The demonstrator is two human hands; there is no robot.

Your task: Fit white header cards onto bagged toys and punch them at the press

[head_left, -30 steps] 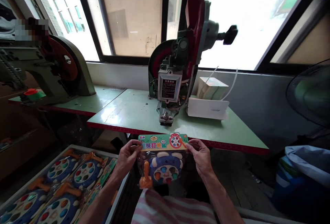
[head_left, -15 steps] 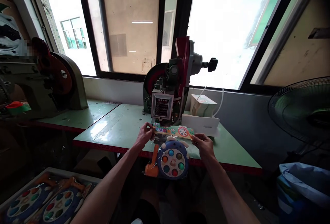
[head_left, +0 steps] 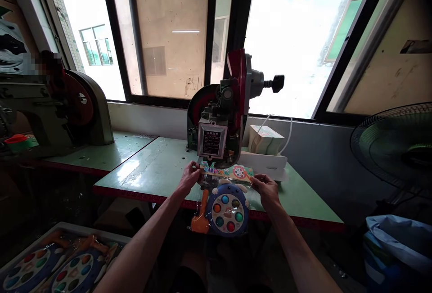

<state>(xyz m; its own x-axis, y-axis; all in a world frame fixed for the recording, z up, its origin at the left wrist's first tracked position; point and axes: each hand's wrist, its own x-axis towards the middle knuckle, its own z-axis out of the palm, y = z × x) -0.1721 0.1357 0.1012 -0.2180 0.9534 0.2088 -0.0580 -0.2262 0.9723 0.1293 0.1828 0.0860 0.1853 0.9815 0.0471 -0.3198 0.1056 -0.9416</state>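
I hold a bagged toy [head_left: 227, 209], a blue round game with coloured buttons and an orange mallet, by its printed header card [head_left: 227, 172]. My left hand [head_left: 189, 178] pinches the card's left end and my right hand [head_left: 266, 188] pinches its right end. The card lies under the head of a green and red stapling machine [head_left: 224, 113] on the green table [head_left: 158, 164]. The bag hangs over the table's red front edge.
A tray [head_left: 54, 266] of several more bagged toys sits at the lower left. A second machine [head_left: 72, 108] stands on the left table. White boxes [head_left: 266, 149] lie behind the stapler. A fan [head_left: 394, 144] and a blue bag [head_left: 398, 239] are at the right.
Both hands lifted the bagged toy from my lap forward onto the table and slid its header card under the machine head. Between the last two frames it barely moved.
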